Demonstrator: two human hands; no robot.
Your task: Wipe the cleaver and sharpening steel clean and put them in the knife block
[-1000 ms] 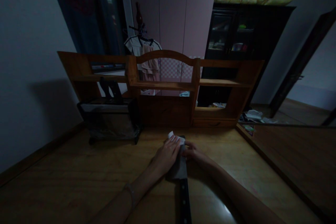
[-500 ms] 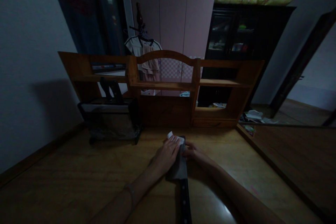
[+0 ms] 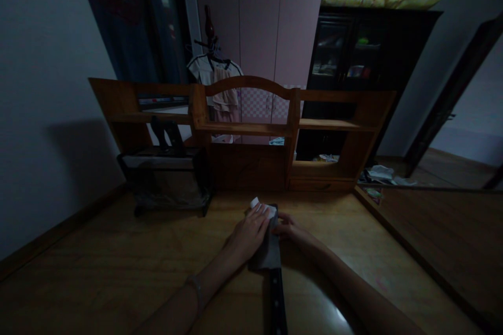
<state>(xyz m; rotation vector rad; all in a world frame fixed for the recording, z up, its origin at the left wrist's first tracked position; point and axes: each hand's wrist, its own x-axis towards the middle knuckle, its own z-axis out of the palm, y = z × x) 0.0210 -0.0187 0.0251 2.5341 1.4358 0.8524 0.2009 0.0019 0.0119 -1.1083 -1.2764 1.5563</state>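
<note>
Wooden table [image 3: 165, 251], pink wardrobe [image 3: 257, 36] beyond. My left hand [image 3: 250, 231], fingers together, covers paper [image 3: 271, 211] on a cleaver [image 3: 270, 252]; right hand [image 3: 290, 226] grip, I cannot tell.

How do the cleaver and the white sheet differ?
Colour: the cleaver has a grey blade and black handle; the white sheet looks plain. Size: the cleaver is much longer than the visible sheet. Pose: the cleaver's handle points toward the camera; the sheet lies over the blade's far end. Both are partly covered.
</note>
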